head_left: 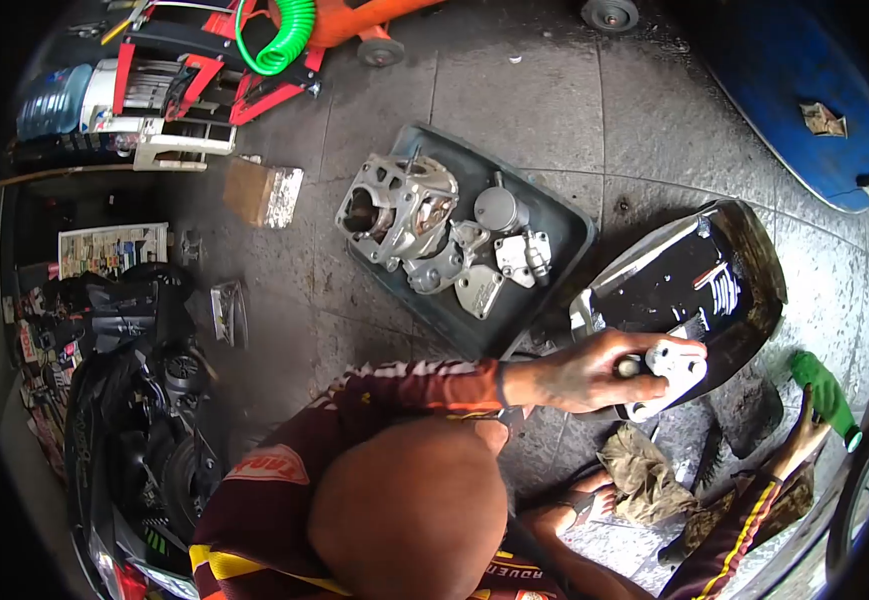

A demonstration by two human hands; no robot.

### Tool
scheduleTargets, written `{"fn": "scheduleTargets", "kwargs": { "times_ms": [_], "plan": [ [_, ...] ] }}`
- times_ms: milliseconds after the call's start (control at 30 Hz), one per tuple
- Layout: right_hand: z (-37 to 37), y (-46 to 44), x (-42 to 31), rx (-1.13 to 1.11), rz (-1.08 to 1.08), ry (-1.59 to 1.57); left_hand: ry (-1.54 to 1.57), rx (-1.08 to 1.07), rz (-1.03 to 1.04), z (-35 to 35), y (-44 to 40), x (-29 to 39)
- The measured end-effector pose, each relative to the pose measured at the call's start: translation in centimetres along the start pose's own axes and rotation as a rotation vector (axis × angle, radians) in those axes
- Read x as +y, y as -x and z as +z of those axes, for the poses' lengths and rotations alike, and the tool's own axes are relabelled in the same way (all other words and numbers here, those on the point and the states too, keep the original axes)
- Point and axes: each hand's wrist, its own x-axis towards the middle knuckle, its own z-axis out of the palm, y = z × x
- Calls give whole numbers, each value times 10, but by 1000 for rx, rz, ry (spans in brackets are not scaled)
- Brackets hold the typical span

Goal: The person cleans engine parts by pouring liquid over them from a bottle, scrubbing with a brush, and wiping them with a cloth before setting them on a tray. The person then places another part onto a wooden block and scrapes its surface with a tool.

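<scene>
My left hand [594,375] reaches across the middle and grips a pale metal part [676,378] above the near edge of a dark, oblong basin [776,275]. My right hand [802,435], at the lower right, is wrapped round a green bottle [829,395], tilted with its pale end down to the right. A dark tray [554,215] sits up and left of the basin. It holds a large metal housing [404,210], a round piston-like part [499,208] and several smaller metal parts [524,258].
A crumpled brown cloth [644,475] lies near a sandalled foot [589,495]. A large rounded area of bare skin fills the lower middle. Red stands with a green coiled hose [289,40] are upper left, a motorcycle [154,430] lower left, a blue surface [794,90] upper right.
</scene>
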Motion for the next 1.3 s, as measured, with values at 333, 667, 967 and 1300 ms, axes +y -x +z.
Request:
{"fn": "scheduleTargets", "kwargs": {
  "times_ms": [333, 667, 967, 1300],
  "plan": [
    [-2, 11, -3, -54, -63, 42, 243, 512, -141, -62, 104, 15],
    [-5, 21, -7, -18, -110, 35, 200, 643, -58, -71, 106, 17],
    [3, 23, -9, 20, -63, 39, -365, 851, -432, -80, 159, -11],
    [7, 39, -41, 1, 18, 5, -922, 660, -420, -52, 128, -35]
  ]
}}
